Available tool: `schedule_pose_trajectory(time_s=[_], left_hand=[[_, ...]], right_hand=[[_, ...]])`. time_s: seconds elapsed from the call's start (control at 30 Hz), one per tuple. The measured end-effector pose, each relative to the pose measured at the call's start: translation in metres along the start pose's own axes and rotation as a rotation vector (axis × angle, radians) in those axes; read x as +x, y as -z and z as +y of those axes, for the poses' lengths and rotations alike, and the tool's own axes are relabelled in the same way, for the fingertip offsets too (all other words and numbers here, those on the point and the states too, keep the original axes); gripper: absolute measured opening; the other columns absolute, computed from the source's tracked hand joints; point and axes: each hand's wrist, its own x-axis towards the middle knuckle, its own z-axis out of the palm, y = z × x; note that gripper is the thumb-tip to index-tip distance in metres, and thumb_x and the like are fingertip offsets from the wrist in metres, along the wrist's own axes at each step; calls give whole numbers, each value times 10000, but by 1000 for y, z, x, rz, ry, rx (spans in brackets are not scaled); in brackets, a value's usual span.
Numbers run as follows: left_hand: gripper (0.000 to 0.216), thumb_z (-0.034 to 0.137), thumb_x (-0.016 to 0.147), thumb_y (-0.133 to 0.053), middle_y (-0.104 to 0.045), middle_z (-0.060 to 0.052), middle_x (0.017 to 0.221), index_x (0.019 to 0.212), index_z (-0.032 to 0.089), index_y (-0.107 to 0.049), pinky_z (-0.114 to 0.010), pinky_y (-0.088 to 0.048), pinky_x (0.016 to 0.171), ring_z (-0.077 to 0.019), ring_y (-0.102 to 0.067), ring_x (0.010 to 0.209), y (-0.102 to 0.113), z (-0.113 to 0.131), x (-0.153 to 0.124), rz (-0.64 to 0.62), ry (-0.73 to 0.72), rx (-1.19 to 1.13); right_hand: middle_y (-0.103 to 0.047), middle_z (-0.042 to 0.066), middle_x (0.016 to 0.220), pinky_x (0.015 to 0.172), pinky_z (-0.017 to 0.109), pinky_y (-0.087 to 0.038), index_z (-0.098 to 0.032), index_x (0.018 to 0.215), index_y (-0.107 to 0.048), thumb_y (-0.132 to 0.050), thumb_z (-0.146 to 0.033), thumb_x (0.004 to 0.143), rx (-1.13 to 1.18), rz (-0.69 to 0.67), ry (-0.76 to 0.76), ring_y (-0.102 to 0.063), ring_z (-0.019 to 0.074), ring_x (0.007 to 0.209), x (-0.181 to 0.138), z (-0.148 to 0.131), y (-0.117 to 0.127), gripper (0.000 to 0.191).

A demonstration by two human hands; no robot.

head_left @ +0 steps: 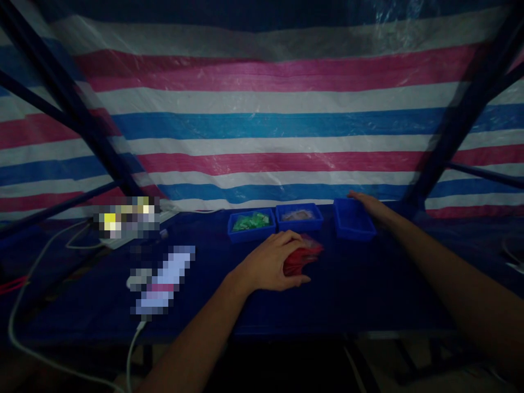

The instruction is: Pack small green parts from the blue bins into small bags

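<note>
My left hand (273, 261) is curled over a pile of small red packets (305, 254) lying on the dark blue table (347, 295), its fingers closed around some of them. My right hand (370, 205) reaches to the far side and grips the back edge of a blue tray (352, 221), which is tipped up a little. Two more blue trays stand to the left of it: one with green packets (250, 222) and one with pale pinkish packets (298, 215).
A striped pink, white and blue tarp (262, 125) hangs right behind the trays. Dark metal frame bars (458, 120) slant down at both sides. A power strip and white cables (135, 338) lie at the left of the table, next to blurred-out objects.
</note>
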Motion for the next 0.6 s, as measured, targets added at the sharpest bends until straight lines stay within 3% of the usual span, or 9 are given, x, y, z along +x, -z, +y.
schedule_pose_trajectory(time_s=[0.07,0.17,0.23,0.3,0.43,0.6], left_hand=[[668,616,819,-761,-586,-102,1357,1354,256,-590,-449,-444,1080,-292,-581,1221,3,0,0,-2,-1,-35],[506,608,888,-695,-625,-86,1291,1247,253,-660,-442,-453,1054,-268,-605,1173,4,-2,1,27,38,-49],[403,570,931,-661,-649,-71,1226,1167,245,-692,-443,-448,1046,-253,-617,1137,2,-4,2,63,83,-26],[385,552,911,-697,-655,-62,1198,1133,237,-697,-448,-439,1050,-254,-617,1129,-1,-8,2,83,107,2],[518,550,799,-812,-631,-74,1245,1185,237,-666,-446,-449,1048,-271,-612,1137,-3,-11,0,63,111,-19],[687,512,683,-899,-595,-91,1307,1253,247,-621,-444,-483,1041,-297,-602,1170,1,-2,-5,16,169,-86]], right_hand=[[-736,113,1229,1068,506,-515,-247,1127,-681,-480,-675,950,-237,40,154,-672,319,1193,2,-1,3,505],[-682,125,1338,1180,554,-385,-246,1170,-695,-550,-690,907,-484,98,359,-566,354,1334,-5,-11,7,536],[-705,137,1272,1153,563,-404,-244,1149,-720,-515,-677,931,-637,142,513,-591,367,1287,-17,-23,5,527],[-736,137,1175,1067,541,-474,-234,1112,-735,-463,-651,969,-709,99,608,-658,354,1158,-33,-36,-3,518],[-762,94,997,821,437,-562,-232,1318,-636,-602,-647,905,-823,-191,617,-712,301,887,-61,-48,-29,587],[-746,86,1006,736,363,-548,-199,1498,-430,-717,-463,848,-864,-329,566,-717,268,845,-60,-37,-39,758]])
